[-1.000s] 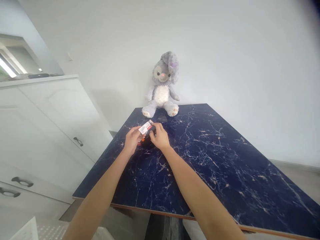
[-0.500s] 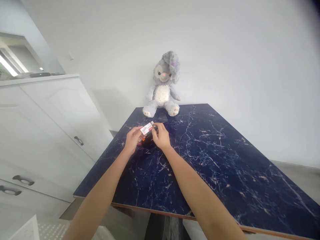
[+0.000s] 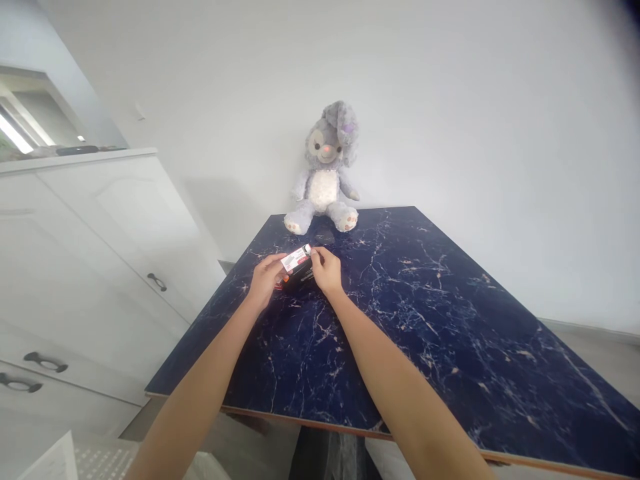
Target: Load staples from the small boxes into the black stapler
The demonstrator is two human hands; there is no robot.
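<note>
A small black box [image 3: 299,273] is held just above or on the dark blue table, tilted so that its white-and-red labelled side [image 3: 296,259] faces up. A patch of orange shows on the black face. My left hand [image 3: 265,277] is closed around the box's left end. At the right end, my right hand [image 3: 327,269] pinches the upper corner with thumb and forefinger, next to a small white part at the edge. The fingertips behind the box are hidden.
A grey plush rabbit [image 3: 325,170] sits at the far edge of the marble-patterned table [image 3: 425,320], against the wall. White cabinets [image 3: 95,247] with dark handles stand on the left. A white slatted or perforated item [image 3: 100,460] lies low at the left.
My right hand has shifted slightly right along the box to its end corner, uncovering more of the black face and label. My left hand keeps its hold.
</note>
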